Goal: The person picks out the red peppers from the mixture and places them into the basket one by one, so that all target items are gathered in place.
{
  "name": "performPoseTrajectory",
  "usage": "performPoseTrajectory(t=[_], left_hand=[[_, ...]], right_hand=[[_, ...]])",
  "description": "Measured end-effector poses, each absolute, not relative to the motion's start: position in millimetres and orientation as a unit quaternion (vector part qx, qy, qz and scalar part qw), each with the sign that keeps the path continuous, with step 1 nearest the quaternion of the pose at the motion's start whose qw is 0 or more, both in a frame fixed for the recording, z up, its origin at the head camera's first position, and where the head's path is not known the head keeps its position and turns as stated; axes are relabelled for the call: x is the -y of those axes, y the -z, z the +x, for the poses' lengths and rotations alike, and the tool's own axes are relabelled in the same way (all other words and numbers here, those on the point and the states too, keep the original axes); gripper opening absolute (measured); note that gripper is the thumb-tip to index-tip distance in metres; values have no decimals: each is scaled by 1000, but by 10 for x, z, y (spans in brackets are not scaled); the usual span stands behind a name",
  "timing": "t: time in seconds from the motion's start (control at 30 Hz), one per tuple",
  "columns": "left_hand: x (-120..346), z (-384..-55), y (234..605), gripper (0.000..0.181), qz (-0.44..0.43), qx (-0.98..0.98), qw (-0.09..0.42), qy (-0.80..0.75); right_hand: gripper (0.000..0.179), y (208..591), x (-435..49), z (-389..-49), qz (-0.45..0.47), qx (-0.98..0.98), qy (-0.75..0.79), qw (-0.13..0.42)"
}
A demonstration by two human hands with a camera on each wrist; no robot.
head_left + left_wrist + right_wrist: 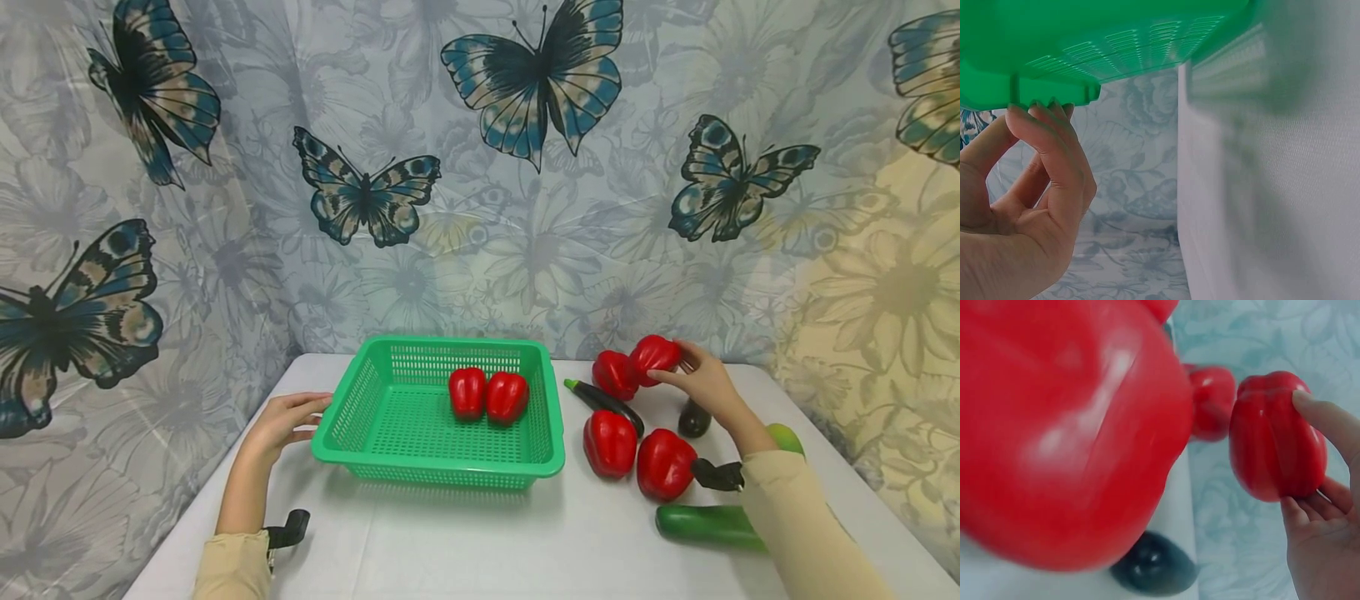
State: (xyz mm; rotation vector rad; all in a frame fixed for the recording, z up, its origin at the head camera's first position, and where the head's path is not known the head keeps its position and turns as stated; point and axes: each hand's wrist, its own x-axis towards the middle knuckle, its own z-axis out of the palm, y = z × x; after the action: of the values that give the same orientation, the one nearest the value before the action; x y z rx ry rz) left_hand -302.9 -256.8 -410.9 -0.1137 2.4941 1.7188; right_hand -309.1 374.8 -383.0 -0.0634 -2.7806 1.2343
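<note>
2 red peppers (pixel 467 393) are contained in the right half of the green basket (pixel 435 457), on the table (pixel 465 542); its left rim is touched by relaxed fingertips of the left hand (pixel 283 423). A raised pepper (pixel 655 360), right of the basket, is pinched by the right hand (pixel 707 387). Basket contents are shown by head view only; thumb and fingers on opposite sides of the raised pepper are shown by right wrist view.
</note>
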Motion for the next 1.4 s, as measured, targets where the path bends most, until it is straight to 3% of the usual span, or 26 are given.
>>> performPoseTrajectory(t=[0.27, 1.4], left_hand=[[2564, -3037, 4092, 61, -38, -820, 57, -569], [2557, -3010, 4089, 58, -38, -823, 55, -565]], right_hand=[[98, 3781, -3583, -3163, 1, 898, -435, 66], [86, 3557, -2452, -3320, 110, 837, -535, 43]])
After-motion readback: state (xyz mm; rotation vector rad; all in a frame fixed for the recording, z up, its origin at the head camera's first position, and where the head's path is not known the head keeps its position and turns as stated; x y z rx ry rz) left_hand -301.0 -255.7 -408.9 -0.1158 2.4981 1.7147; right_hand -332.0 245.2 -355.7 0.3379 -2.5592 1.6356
